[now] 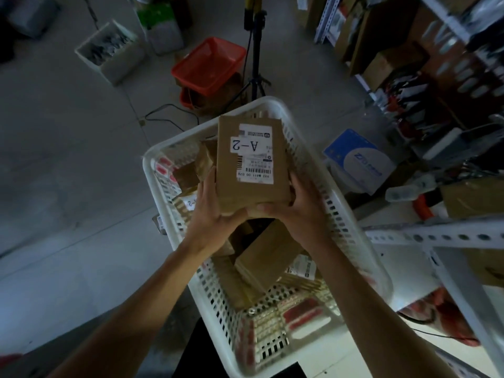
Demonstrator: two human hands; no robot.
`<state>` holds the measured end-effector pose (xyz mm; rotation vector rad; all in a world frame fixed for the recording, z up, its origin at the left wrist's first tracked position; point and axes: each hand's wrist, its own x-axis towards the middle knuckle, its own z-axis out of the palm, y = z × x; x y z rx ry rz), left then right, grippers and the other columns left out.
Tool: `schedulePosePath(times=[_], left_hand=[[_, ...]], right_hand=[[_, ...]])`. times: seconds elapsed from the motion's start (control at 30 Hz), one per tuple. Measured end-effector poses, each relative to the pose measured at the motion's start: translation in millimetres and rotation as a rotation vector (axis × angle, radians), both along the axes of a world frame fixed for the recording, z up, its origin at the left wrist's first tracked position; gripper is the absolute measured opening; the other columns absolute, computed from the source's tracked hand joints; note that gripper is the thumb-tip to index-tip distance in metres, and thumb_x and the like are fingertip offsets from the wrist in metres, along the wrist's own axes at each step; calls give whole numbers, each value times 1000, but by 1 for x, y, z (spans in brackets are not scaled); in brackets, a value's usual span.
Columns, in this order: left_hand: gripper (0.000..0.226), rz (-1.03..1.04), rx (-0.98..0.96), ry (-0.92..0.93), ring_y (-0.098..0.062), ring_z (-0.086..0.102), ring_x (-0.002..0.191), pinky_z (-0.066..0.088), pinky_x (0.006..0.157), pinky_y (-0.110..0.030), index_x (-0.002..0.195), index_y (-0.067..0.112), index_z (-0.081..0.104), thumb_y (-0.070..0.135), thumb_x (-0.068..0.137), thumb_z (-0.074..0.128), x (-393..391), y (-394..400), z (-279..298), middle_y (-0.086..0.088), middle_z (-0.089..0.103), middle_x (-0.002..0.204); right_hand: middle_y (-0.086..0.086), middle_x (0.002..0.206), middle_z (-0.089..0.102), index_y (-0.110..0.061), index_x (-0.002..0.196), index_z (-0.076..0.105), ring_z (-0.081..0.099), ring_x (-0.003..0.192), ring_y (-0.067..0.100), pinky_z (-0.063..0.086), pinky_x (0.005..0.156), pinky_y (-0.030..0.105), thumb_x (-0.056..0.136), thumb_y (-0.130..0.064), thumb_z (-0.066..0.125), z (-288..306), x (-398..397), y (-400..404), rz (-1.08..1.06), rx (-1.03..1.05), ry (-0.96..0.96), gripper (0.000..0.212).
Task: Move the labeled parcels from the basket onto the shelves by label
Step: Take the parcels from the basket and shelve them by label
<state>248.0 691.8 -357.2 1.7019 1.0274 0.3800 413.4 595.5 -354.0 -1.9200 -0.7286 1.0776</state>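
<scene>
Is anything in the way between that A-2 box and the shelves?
Nothing visible blocks it. Both the left hand and right hand hold the A-2 parcel up above the white basket, clear of the other parcels. The metal shelves stand to the right; which shelf is A-2 cannot be seen.

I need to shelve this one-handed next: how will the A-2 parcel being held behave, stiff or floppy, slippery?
The A-2 parcel looks like a flat-faced cardboard box with crisp edges, so probably stiff. Both hands, left and right, cup its near end without visible strain, suggesting it is fairly light. Its plain cardboard probably grips well.
</scene>
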Motion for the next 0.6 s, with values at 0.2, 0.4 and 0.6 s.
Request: schedulePosePath(times=[0.2,0.4,0.6], left_hand=[[42,35,9,169,-11,54,110,55,93,-43,119,23,46,49,90,61,6,37,8,3,51,126],[20,-240,58,190,-5,53,113,47,88,-22,80,15,60,30,92,66,36,109,10,5,44,146],[42,-242,-140,42,0,60,96,55,69,-16,112,16,51,14,81,79,64,133,-5,4,57,115]], right_hand=[[-8,139,54,-25,153,34,52,113,-15,50,99,19,75,-31,86,-11,-4,-5,2,45,-12,94],[-17,128,60,-32,145,42,58,112,-7,54,87,22,75,-51,79,-22,-18,-8,-162,47,43,81],[-22,116,65,-24,136,52,61,107,-9,54,82,15,85,-52,66,-26,-31,-2,-373,66,32,59]])
